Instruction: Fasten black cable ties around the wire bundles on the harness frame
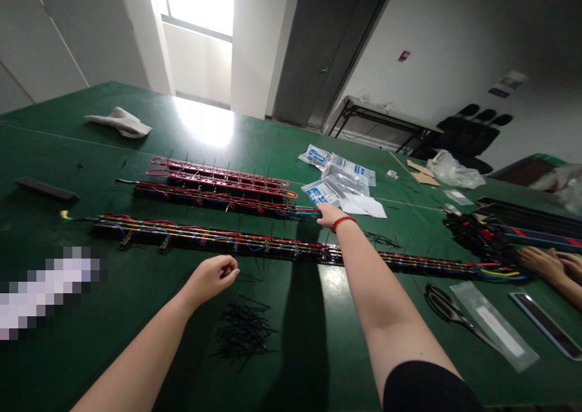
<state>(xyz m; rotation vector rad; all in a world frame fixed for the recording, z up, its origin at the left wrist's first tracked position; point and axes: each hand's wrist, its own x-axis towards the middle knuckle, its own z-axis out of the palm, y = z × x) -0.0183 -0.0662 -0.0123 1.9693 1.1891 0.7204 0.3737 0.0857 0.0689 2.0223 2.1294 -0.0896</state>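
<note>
My right hand point(328, 215), with a red bead bracelet at its wrist, reaches over the long strip. Its fingers close around the ends of coloured wires point(307, 210) coming from a shorter black strip point(213, 199). My left hand point(213, 277) is curled shut just in front of the long black strip point(252, 242), which carries red, yellow and blue wires. Thin dark lines show by its fingertips, but what it holds is too small to make out. A loose pile of thin black cable ties point(245, 330) lies on the table below my left hand.
Scissors point(448, 309), a clear bag point(495, 324) and a phone point(545, 324) lie at the right. Another person's hands point(548, 263) rest by the long strip's right end. Plastic packets point(339, 172) lie behind; a white cloth point(122, 123) and dark bar point(48, 189) lie left.
</note>
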